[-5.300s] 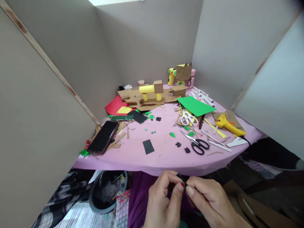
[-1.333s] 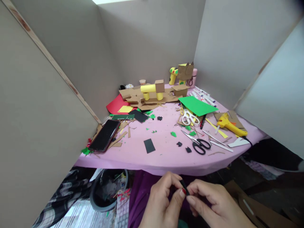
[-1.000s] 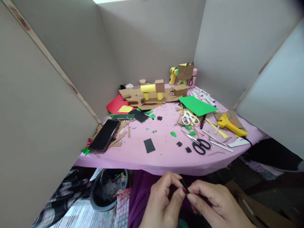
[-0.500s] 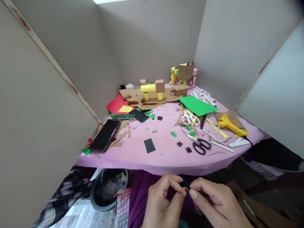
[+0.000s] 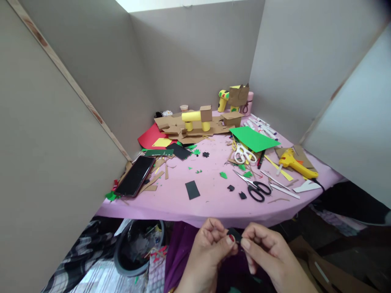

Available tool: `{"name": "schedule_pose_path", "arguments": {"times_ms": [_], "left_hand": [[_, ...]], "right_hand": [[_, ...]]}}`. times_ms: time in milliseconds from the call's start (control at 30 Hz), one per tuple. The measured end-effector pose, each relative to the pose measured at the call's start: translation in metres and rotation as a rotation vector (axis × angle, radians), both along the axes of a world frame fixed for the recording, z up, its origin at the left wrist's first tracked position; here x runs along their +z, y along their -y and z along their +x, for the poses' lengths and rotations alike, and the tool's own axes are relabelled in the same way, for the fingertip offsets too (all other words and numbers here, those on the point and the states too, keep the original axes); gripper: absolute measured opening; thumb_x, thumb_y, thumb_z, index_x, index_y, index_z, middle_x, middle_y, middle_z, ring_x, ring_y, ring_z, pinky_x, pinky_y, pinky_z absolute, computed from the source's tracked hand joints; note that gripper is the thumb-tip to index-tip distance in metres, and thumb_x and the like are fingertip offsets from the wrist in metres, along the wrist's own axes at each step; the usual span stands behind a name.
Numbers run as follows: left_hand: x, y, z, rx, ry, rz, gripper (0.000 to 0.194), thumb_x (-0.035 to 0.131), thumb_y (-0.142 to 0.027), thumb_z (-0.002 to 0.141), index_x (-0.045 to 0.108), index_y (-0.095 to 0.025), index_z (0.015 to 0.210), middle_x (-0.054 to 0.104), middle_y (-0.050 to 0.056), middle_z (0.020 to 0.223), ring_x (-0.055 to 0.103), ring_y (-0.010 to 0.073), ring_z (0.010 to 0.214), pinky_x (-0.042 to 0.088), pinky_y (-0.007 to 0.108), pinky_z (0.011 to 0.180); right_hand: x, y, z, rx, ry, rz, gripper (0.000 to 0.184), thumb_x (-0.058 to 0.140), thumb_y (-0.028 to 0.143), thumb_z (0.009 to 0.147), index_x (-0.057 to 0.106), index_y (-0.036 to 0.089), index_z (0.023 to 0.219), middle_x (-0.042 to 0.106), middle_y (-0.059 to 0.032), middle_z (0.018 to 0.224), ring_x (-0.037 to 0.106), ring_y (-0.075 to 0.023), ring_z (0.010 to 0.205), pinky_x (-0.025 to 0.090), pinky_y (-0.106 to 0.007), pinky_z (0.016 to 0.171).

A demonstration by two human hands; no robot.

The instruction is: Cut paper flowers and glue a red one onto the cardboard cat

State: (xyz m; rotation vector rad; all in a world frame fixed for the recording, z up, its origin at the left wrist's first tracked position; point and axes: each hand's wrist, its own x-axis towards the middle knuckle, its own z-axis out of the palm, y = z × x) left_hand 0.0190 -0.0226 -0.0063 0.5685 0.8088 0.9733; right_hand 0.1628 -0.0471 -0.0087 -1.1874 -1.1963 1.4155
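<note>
Between both hands, in front of the table's near edge, is a small piece of black paper [image 5: 234,233]. My left hand [image 5: 210,250] pinches it from the left, with the thumb on top. At its right end the thumb and index finger of my right hand [image 5: 270,252] are closed on it. On the table beyond lie a black paper rectangle [image 5: 192,190], two small black cut-outs [image 5: 242,195] and black-handled scissors [image 5: 256,189] with parted blades. A toothed black paper shape [image 5: 205,154] lies farther back.
A yellow glue gun [image 5: 295,164], white scissors [image 5: 243,154] and green paper [image 5: 254,138] are at the right. At left lies a phone [image 5: 136,176]. A yellow tube-and-cardboard figure [image 5: 192,116] stands behind. Below the table is a bin [image 5: 117,260]. Grey partitions enclose the table.
Both hands have shifted slightly and the left fingers have opened out a little, so more of the black paper piece shows between them. The view has tipped up a little.
</note>
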Motion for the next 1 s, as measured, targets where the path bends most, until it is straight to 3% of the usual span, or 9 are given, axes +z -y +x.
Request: {"name": "schedule_pose_path", "arguments": {"times_ms": [133, 300, 433, 567, 700, 867, 1000], "left_hand": [[-0.001, 0.001, 0.001, 0.024, 0.016, -0.018, 0.042, 0.079, -0.041, 0.063, 0.056, -0.016, 0.088, 0.063, 0.000, 0.066, 0.057, 0.0105, 0.061, 0.045, 0.024, 0.062], [-0.007, 0.000, 0.001, 0.003, -0.185, 0.150, 0.036, 0.077, -0.042, 0.063, 0.055, -0.013, 0.063, 0.052, -0.003, 0.057, 0.045, 0.0081, 0.054, 0.035, 0.021, 0.056], [-0.004, -0.002, -0.004, 0.016, -0.304, 0.235, 0.032, 0.071, -0.040, 0.069, 0.052, -0.015, 0.063, 0.047, -0.004, 0.058, 0.039, 0.0097, 0.057, 0.032, 0.022, 0.057], [0.007, -0.004, -0.011, -0.120, -0.540, 0.440, 0.022, 0.060, -0.034, 0.077, 0.051, -0.017, 0.066, 0.049, -0.001, 0.065, 0.042, 0.0138, 0.064, 0.034, 0.025, 0.062], [0.014, -0.006, -0.017, -0.264, -0.749, 0.642, 0.021, 0.054, -0.030, 0.081, 0.049, -0.018, 0.065, 0.048, -0.001, 0.067, 0.044, 0.0148, 0.066, 0.033, 0.025, 0.063], [0.013, -0.009, -0.016, -0.287, -0.704, 0.561, 0.022, 0.052, -0.035, 0.083, 0.050, -0.018, 0.068, 0.047, -0.002, 0.066, 0.042, 0.0143, 0.066, 0.032, 0.024, 0.062], [0.014, -0.010, -0.011, -0.229, -0.525, 0.453, 0.029, 0.047, -0.042, 0.085, 0.051, -0.018, 0.070, 0.046, -0.002, 0.065, 0.041, 0.0136, 0.062, 0.033, 0.024, 0.059]], "right_hand": [[-0.004, -0.002, -0.004, -0.079, -0.113, 0.000, 0.030, 0.058, 0.042, 0.083, 0.050, 0.019, 0.067, 0.048, 0.0061, 0.050, 0.043, -0.0089, 0.044, 0.035, -0.021, 0.047], [-0.004, -0.003, -0.010, -0.076, 0.012, 0.064, 0.032, 0.054, 0.045, 0.085, 0.048, 0.019, 0.066, 0.048, 0.0049, 0.052, 0.046, -0.0107, 0.047, 0.038, -0.022, 0.050], [-0.004, -0.004, -0.009, 0.014, 0.161, 0.117, 0.030, 0.048, 0.043, 0.087, 0.048, 0.019, 0.069, 0.049, 0.0040, 0.053, 0.048, -0.0127, 0.049, 0.039, -0.024, 0.052], [0.002, -0.008, -0.002, 0.082, 0.269, 0.199, 0.022, 0.053, 0.039, 0.084, 0.054, 0.018, 0.079, 0.053, 0.0011, 0.065, 0.050, -0.0148, 0.059, 0.041, -0.025, 0.056], [0.009, -0.013, 0.004, 0.115, 0.368, 0.226, 0.025, 0.050, 0.036, 0.086, 0.050, 0.019, 0.068, 0.046, 0.0040, 0.059, 0.044, -0.0129, 0.056, 0.035, -0.023, 0.053], [0.010, -0.015, 0.005, 0.212, 0.199, 0.086, 0.029, 0.050, 0.039, 0.086, 0.046, 0.020, 0.065, 0.045, 0.0062, 0.052, 0.044, -0.0110, 0.048, 0.035, -0.021, 0.049], [0.008, -0.011, 0.002, 0.184, 0.081, 0.022, 0.035, 0.051, 0.042, 0.086, 0.041, 0.021, 0.060, 0.047, 0.0058, 0.049, 0.046, -0.0108, 0.047, 0.036, -0.022, 0.051]]}}
